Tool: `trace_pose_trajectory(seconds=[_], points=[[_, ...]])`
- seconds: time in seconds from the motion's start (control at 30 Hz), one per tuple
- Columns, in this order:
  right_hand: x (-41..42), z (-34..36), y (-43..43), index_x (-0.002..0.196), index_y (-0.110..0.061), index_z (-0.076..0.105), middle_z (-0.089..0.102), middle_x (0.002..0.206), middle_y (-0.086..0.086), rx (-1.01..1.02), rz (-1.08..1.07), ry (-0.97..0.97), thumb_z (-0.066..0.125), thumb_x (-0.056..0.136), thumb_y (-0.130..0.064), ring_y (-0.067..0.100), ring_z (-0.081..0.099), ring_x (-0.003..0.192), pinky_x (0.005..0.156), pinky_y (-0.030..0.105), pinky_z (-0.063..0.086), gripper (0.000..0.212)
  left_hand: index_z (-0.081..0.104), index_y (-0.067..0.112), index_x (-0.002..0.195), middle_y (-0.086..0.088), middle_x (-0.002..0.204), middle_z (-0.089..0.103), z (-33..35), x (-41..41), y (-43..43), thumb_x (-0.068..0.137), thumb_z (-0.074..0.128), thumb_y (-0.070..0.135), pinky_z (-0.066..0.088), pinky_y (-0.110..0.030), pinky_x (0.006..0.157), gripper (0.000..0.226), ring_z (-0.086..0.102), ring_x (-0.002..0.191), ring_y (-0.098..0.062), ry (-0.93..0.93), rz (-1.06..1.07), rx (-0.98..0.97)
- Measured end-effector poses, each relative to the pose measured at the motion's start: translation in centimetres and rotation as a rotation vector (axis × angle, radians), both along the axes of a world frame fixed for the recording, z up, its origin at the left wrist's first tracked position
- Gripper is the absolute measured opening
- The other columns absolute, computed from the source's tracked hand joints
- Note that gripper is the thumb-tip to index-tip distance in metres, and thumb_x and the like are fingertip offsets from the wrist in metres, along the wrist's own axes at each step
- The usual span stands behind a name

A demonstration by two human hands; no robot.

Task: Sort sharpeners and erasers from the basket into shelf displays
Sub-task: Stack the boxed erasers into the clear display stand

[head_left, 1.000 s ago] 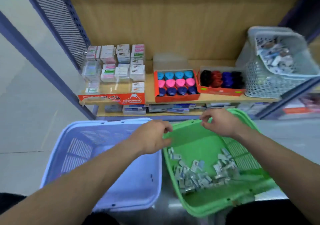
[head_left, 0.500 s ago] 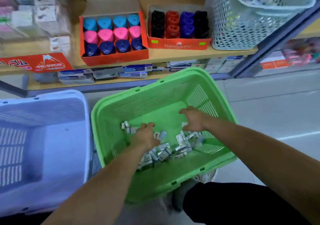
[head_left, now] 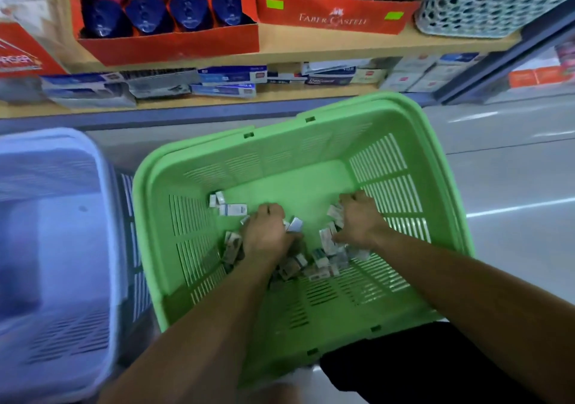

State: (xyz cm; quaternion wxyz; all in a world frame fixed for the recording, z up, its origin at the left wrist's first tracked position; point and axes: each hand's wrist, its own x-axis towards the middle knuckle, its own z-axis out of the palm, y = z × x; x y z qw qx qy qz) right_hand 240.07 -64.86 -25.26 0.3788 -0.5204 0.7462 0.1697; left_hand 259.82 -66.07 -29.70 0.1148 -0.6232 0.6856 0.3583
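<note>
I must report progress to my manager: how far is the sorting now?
Done: nothing clearly; the shelf box of pink and dark blue sharpeners looks full. In hand: left hand and right hand are gathering small packets inside the green basket. Left: the whole heap is there, plus a few loose ones.

basket [head_left: 311, 161]: green, slotted, tilted toward you.
erasers [head_left: 298, 263]: small wrapped blocks heaped at its near side; your hands are among them.

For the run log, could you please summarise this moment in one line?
left hand | right hand | both in green basket | gathering small packets
</note>
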Motion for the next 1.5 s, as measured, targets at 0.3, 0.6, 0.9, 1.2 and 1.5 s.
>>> trace_pose_trajectory(seconds=[0.3, 0.6, 0.9, 1.2, 1.5], points=[[-0.6, -0.9, 1.0, 0.117, -0.023, 0.060, 0.063, 0.115, 0.005, 0.011, -0.037, -0.116, 0.091, 0.066, -0.025, 0.022, 0.060, 0.095, 0.080, 0.027, 0.045, 0.060, 0.050, 0.015, 0.108, -0.003, 0.088, 0.061, 0.6, -0.7, 0.2, 0.101, 0.046, 0.051, 0.055, -0.041, 0.075, 0.037, 0.059, 0.082, -0.022, 0.081, -0.036, 0.016], [-0.4, -0.5, 1.4, 0.121, -0.024, 0.060, 0.070, 0.111, -0.002, 0.065, 0.075, -0.190, 0.086, 0.076, -0.033, 0.019, 0.063, 0.093, 0.080, 0.028, 0.049, 0.052, 0.053, 0.017, 0.089, 0.003, 0.083, 0.052, 1.5, -1.9, 2.4, 0.102, 0.052, 0.036, 0.032, -0.027, 0.057, 0.023, 0.049, 0.075, -0.014, 0.440, 0.263, 0.221], [-0.2, -0.5, 1.1, 0.120, -0.024, 0.063, 0.070, 0.113, 0.001, 0.129, 0.126, -0.264, 0.085, 0.078, -0.028, 0.019, 0.062, 0.095, 0.081, 0.028, 0.047, 0.047, 0.053, 0.012, 0.124, -0.005, 0.115, 0.062, 1.4, -2.1, 3.0, 0.087, 0.077, 0.023, 0.049, -0.033, 0.082, 0.045, 0.057, 0.100, -0.022, 0.370, 0.216, 0.366], [0.2, -0.7, 1.2, 0.111, -0.028, 0.061, 0.069, 0.105, -0.002, 0.152, 0.142, -0.291, 0.086, 0.073, -0.032, 0.020, 0.064, 0.093, 0.082, 0.032, 0.052, 0.045, 0.056, 0.018, 0.111, 0.005, 0.099, 0.061, 1.2, -1.9, 2.9, 0.083, 0.080, 0.024, 0.039, -0.029, 0.073, 0.037, 0.058, 0.096, -0.019, 0.341, 0.100, 0.317], [0.3, -0.1, -0.2, 0.114, -0.025, 0.062, 0.070, 0.104, -0.006, 0.075, -0.223, -0.532, 0.080, 0.085, -0.015, 0.011, 0.069, 0.093, 0.080, 0.029, 0.054, 0.035, 0.054, 0.024, 0.129, 0.000, 0.115, 0.066, 1.9, -0.9, 0.8, 0.082, 0.080, 0.009, 0.053, -0.023, 0.067, 0.056, 0.067, 0.091, -0.013, 0.702, 0.734, 0.502]])
